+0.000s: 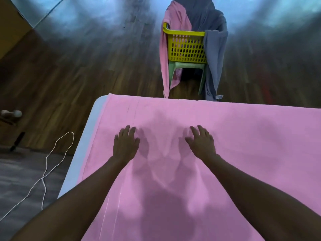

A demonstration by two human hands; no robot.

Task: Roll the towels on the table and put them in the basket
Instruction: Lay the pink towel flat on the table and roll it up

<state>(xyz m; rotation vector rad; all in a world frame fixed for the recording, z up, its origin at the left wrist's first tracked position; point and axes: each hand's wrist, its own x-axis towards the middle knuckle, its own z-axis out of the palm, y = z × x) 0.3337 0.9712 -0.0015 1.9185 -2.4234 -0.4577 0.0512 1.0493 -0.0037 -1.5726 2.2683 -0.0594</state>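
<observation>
A pink towel (234, 140) lies spread flat over the worktop (89, 138) and covers nearly all of it, leaving only a pale strip bare along the left edge. Its far hem runs along the worktop's far edge. The left grip (126, 145) rests palm down on the towel towards the left edge, its fingers straight and slightly spread, pinching nothing. The right grip (201, 145) lies the same way near the middle of the towel, flat and splayed, with no cloth gathered under it. The two are apart, both pointing at the far edge.

Beyond the far edge a yellow basket (186, 47) sits on a green stool (185, 66). A second pink towel (165, 54) hangs over the basket's left side and a grey towel (215, 58) over its right. A white cable (50, 162) trails on the floor past the left edge.
</observation>
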